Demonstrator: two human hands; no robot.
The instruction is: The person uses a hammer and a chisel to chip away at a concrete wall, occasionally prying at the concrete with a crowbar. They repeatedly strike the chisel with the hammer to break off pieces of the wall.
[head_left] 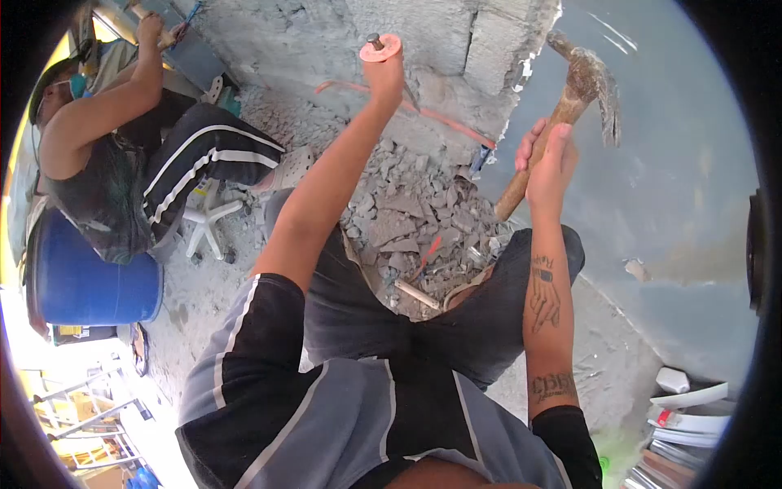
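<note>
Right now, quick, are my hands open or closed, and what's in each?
Left hand: closed, holding a pink-guarded chisel.
Right hand: closed, holding a wooden-handled hammer.

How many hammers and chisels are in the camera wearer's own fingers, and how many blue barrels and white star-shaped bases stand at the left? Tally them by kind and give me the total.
Hammer: 1
Chisel with pink guard: 1
Blue barrel: 1
White star-shaped base: 1
Total: 4
</note>
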